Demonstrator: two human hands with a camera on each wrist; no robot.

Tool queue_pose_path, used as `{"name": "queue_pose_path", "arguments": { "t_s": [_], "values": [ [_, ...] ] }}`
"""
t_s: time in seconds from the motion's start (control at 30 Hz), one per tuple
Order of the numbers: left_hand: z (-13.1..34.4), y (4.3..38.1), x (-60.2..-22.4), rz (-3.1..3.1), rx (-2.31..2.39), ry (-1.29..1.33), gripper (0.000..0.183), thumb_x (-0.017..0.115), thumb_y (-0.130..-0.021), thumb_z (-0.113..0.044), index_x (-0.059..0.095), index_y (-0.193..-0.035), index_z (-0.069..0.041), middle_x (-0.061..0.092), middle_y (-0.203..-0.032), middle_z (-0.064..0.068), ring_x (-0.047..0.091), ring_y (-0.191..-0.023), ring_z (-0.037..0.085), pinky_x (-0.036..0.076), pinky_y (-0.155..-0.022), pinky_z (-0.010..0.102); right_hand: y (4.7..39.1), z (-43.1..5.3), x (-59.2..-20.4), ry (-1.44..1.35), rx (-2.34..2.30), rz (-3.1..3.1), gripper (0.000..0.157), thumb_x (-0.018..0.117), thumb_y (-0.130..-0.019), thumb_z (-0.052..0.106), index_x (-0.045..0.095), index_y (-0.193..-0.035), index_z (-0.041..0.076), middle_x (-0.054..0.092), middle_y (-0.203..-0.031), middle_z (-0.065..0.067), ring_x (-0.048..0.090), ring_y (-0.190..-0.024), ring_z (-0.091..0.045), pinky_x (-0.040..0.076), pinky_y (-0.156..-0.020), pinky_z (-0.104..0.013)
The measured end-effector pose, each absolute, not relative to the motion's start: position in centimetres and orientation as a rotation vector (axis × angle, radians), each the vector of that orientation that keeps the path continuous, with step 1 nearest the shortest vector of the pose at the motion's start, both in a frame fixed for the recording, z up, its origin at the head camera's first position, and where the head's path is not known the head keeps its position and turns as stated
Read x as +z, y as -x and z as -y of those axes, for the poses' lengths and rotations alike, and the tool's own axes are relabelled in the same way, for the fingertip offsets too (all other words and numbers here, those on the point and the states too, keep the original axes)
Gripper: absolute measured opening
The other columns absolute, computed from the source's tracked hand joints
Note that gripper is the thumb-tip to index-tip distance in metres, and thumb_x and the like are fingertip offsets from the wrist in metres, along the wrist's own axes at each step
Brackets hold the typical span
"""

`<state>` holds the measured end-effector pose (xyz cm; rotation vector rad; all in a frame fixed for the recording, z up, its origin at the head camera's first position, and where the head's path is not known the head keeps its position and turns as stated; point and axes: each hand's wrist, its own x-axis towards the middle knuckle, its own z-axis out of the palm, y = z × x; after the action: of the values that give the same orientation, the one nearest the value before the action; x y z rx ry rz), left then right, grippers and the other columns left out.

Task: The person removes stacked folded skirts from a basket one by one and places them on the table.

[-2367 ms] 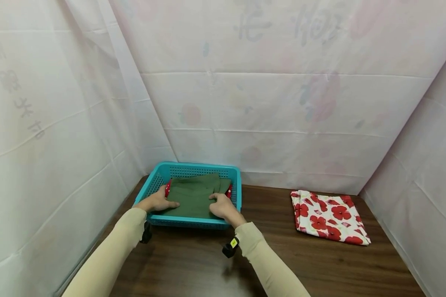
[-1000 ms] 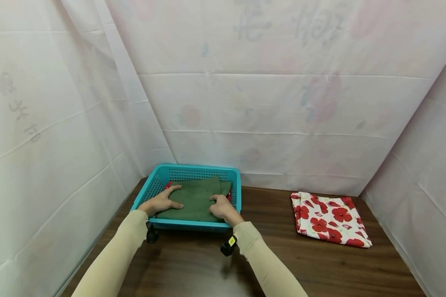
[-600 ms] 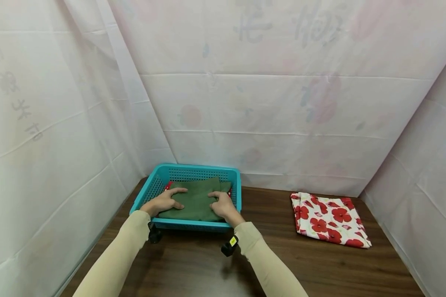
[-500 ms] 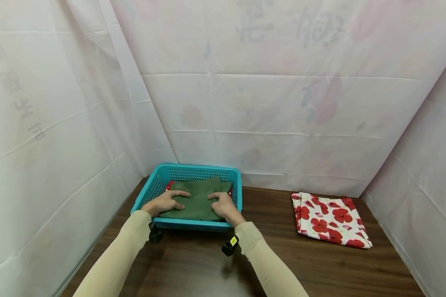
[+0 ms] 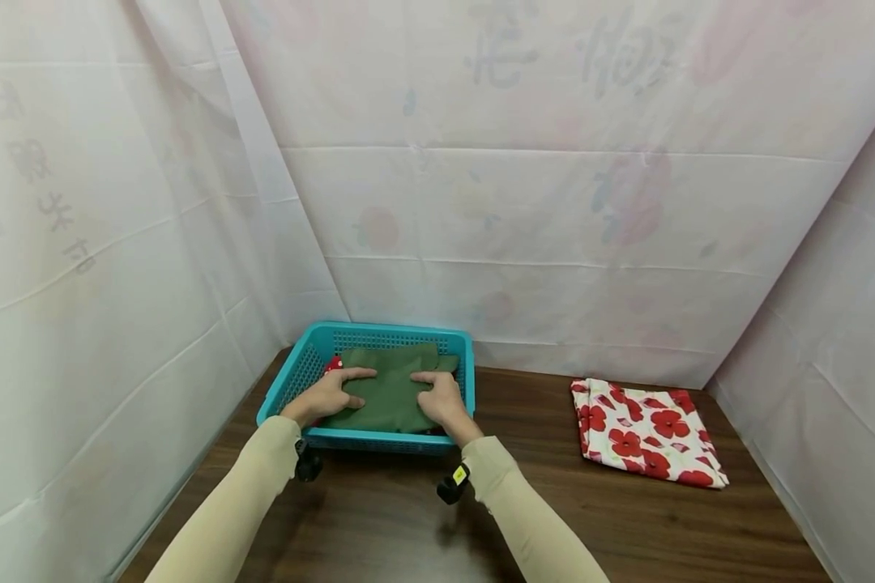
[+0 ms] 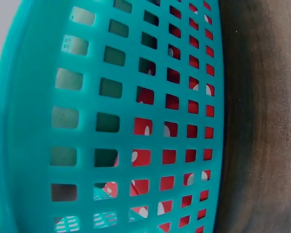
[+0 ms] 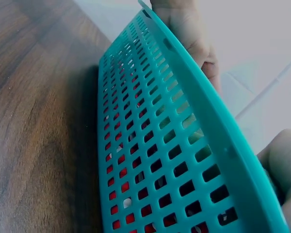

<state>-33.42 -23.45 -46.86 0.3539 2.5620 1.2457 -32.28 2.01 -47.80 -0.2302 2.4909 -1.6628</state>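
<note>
green cloth (image 5: 394,394) in blue basket (image 5: 379,438), lower middle of frame; left hand (image 5: 326,397), right hand (image 5: 443,402) press it, fingers extended, grasping nothing. smoothing step, i'd guess; next move wants even pressure.

- Table (image 5: 379,518): dark brown woodgrain.
- Basket (image 5: 379,440), far left corner: plain turquoise.
- Upper cloth (image 5: 394,390) inside: plain dark green.
- Lower cloth (image 5: 333,365): red, white-dotted.
- Folded cloth (image 5: 649,433), near far right corner: white, red flowers.
- Sleeves (image 5: 236,486): pale cream.
</note>
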Motion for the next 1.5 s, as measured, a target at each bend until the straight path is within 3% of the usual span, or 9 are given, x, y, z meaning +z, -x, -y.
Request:
{"name": "queue_pose_path", "arguments": {
  "t_s": [0.17, 0.3, 0.43, 0.6, 0.77, 1.1, 1.23, 1.37, 1.5],
  "values": [
    [23.4, 33.2, -46.0, -2.621, 1.310, -0.362, 0.069, 0.064, -0.094, -0.004, 0.043, -0.158, -0.019, 0.025, -0.168, 0.022, 0.047, -0.121, 0.039, 0.044, -0.084, 0.044, 32.3, -2.3, -47.7, 0.309, -1.733, -2.540, 0.037, 0.065, -0.101, 0.010, 0.068, -0.138, 0.014, 0.063, -0.142, -0.018, 0.026, -0.041, -0.013, 0.034, -0.046, -0.027],
    [23.7, 32.8, -45.4, -2.635, 1.424, -0.343, 0.068, 0.066, -0.096, -0.011, 0.043, -0.158, -0.027, 0.021, -0.170, 0.018, 0.036, -0.144, 0.044, 0.045, -0.100, 0.057, 32.3, -2.7, -47.0, 0.402, -1.738, -2.575, 0.048, 0.068, -0.100, 0.012, 0.059, -0.147, 0.017, 0.048, -0.158, -0.016, 0.042, -0.051, -0.024, 0.041, -0.053, -0.030],
    [23.8, 32.4, -45.1, -2.641, 1.541, -0.388, 0.062, 0.068, -0.100, -0.024, 0.045, -0.157, -0.027, 0.025, -0.170, 0.016, 0.028, -0.152, 0.045, 0.038, -0.112, 0.066, 32.3, -3.7, -45.7, 0.504, -1.758, -2.549, 0.063, 0.067, -0.099, 0.008, 0.046, -0.157, 0.021, 0.037, -0.165, -0.013, 0.059, -0.084, -0.032, 0.046, -0.063, -0.033],
    [22.7, 32.7, -44.8, -2.639, 1.680, -0.497, 0.059, 0.069, -0.100, -0.031, 0.048, -0.155, -0.026, 0.034, -0.166, 0.012, 0.039, -0.146, 0.041, 0.044, -0.108, 0.062, 32.3, -5.8, -43.9, 0.619, -1.759, -2.527, 0.063, 0.058, -0.098, 0.002, 0.047, -0.156, 0.022, 0.036, -0.165, -0.010, 0.053, -0.106, -0.026, 0.043, -0.067, -0.034],
    [20.3, 32.9, -44.0, -2.600, 1.727, -0.599, 0.063, 0.070, -0.100, -0.026, 0.044, -0.158, -0.027, 0.034, -0.166, 0.012, 0.044, -0.143, 0.040, 0.049, -0.103, 0.059, 31.9, -8.4, -42.6, 0.671, -1.656, -2.604, 0.055, 0.050, -0.100, 0.001, 0.053, -0.152, 0.020, 0.046, -0.160, -0.014, 0.032, -0.052, -0.018, 0.032, -0.049, -0.029],
    [13.5, 33.3, -41.3, -2.475, 1.848, -0.732, 0.068, 0.072, -0.097, -0.014, 0.044, -0.157, -0.030, 0.043, -0.158, 0.012, 0.054, -0.133, 0.038, 0.055, -0.097, 0.054, 30.9, -15.2, -40.0, 0.696, -1.537, -2.757, 0.057, 0.055, -0.100, -0.001, 0.050, -0.154, 0.017, 0.043, -0.160, -0.018, 0.020, -0.043, -0.014, 0.029, -0.045, -0.027],
    [10.2, 33.0, -40.4, -2.460, 1.835, -0.803, 0.069, 0.070, -0.097, -0.009, 0.044, -0.157, -0.030, 0.043, -0.159, 0.011, 0.055, -0.133, 0.037, 0.053, -0.099, 0.057, 30.5, -18.1, -39.8, 0.720, -1.522, -2.848, 0.063, 0.055, -0.098, -0.007, 0.046, -0.156, 0.013, 0.040, -0.162, -0.017, 0.065, -0.086, -0.030, 0.049, -0.072, -0.036],
    [6.8, 32.6, -39.8, -2.480, 1.797, -0.869, 0.070, 0.069, -0.097, -0.006, 0.042, -0.158, -0.027, 0.043, -0.160, 0.010, 0.054, -0.135, 0.035, 0.051, -0.103, 0.058, 29.9, -21.0, -40.0, 0.720, -1.523, -2.913, 0.067, 0.055, -0.097, -0.009, 0.040, -0.159, 0.011, 0.036, -0.164, -0.020, 0.034, -0.151, -0.041, 0.043, -0.106, -0.053],
    [3.5, 32.3, -40.1, -2.528, 1.764, -0.899, 0.068, 0.070, -0.097, -0.008, 0.044, -0.157, -0.027, 0.042, -0.161, 0.008, 0.046, -0.144, 0.034, 0.046, -0.110, 0.058, 28.8, -24.0, -40.1, 0.650, -1.459, -2.968, 0.069, 0.054, -0.100, -0.007, 0.034, -0.162, 0.013, 0.031, -0.164, -0.026, 0.066, -0.075, -0.031, 0.051, -0.085, -0.044]
  ]
}}
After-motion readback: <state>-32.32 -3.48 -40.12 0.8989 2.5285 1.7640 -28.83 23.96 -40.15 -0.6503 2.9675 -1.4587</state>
